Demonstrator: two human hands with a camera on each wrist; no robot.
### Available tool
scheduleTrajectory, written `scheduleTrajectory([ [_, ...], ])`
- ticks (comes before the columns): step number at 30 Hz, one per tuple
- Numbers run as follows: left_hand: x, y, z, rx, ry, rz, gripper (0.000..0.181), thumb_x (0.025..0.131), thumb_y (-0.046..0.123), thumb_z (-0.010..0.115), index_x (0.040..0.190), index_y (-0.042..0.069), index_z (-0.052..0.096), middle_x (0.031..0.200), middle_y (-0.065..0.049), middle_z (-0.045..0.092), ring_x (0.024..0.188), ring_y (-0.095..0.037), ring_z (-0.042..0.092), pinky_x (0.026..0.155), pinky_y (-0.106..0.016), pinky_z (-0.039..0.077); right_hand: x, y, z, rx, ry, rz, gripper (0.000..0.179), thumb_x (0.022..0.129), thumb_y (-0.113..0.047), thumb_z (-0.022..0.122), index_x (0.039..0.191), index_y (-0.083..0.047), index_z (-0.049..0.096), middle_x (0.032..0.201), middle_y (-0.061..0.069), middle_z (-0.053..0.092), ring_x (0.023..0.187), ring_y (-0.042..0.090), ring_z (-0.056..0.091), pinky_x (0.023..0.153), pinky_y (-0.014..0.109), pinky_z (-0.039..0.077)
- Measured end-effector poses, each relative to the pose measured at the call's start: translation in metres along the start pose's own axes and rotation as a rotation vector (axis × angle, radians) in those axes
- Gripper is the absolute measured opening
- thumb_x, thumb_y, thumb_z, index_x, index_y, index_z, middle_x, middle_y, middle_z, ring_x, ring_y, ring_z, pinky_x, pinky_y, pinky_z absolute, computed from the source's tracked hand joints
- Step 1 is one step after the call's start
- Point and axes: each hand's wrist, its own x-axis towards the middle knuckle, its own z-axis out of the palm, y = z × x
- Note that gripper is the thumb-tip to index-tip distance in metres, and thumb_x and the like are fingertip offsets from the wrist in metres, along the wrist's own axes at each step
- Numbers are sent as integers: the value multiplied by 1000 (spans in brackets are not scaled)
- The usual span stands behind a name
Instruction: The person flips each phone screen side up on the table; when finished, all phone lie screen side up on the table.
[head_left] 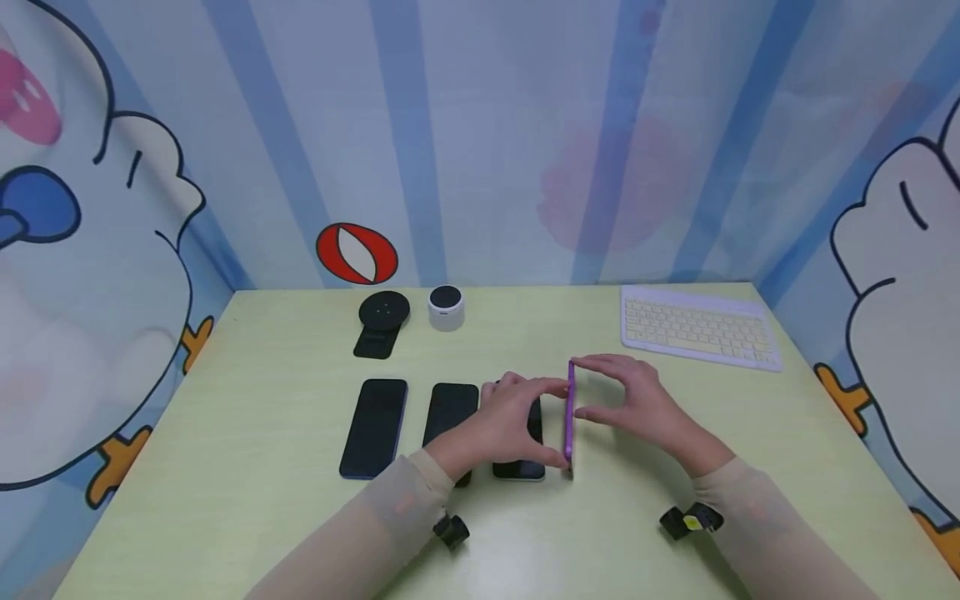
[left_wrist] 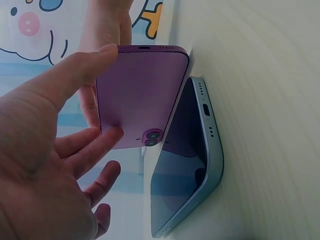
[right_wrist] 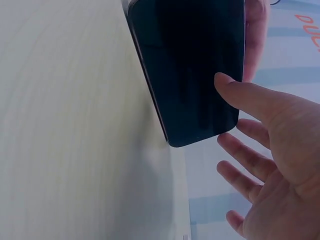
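Observation:
A purple phone (head_left: 570, 417) is upright on its long side at the table surface, between my two hands. Its purple back (left_wrist: 142, 95) with two camera lenses faces my left hand (head_left: 513, 421); the dark screen (right_wrist: 190, 70) faces my right hand (head_left: 637, 400). My left hand holds the phone with the thumb at its near end and fingertips against the back. With its thumb on the screen and fingers at the far end, my right hand grips it too. Beneath my left hand lies a phone with a pale blue frame (left_wrist: 215, 150), screen up.
Left of it, two more dark-screened phones lie flat, a middle phone (head_left: 450, 404) partly behind my left arm and a leftmost phone (head_left: 373, 429). Farther back are a black round-topped stand (head_left: 384, 311), a small white cylinder (head_left: 446, 310) and a lilac keyboard (head_left: 697, 327).

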Motion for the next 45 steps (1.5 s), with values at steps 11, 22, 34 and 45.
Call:
scheduleTrajectory([
  [11, -1, -9, 1, -44, 6, -15, 93, 72, 49, 93, 152, 27, 51, 143, 13, 62, 127, -19, 43, 102, -47, 30, 0, 7, 6, -118, -69, 56, 85, 68, -13, 97, 145, -14, 61, 140, 12, 66, 133, 38, 56, 108, 66, 25],
  [22, 0, -14, 9, -10, 29, -48, 92, 71, 45, 95, 150, 23, 55, 139, 8, 65, 126, -21, 44, 100, -47, 30, -7, 26, 5, -209, -112, 107, 75, 70, -19, 96, 138, -15, 67, 137, 13, 68, 132, 39, 57, 106, 68, 27],
  [34, 9, -1, 33, 255, 62, -50, 93, 64, 55, 96, 140, 17, 60, 130, 4, 66, 124, -22, 44, 99, -46, 32, -12, 31, -11, -225, -201, 111, 73, 70, -18, 96, 137, -11, 68, 140, 14, 65, 133, 43, 55, 102, 67, 36],
  [45, 8, 0, 29, 309, 49, -63, 77, 73, 60, 87, 137, 23, 65, 138, 4, 61, 128, -23, 44, 99, -48, 33, -22, 28, -21, -204, -206, 51, 59, 83, -14, 86, 138, -5, 65, 143, 18, 61, 135, 45, 50, 106, 69, 38],
])
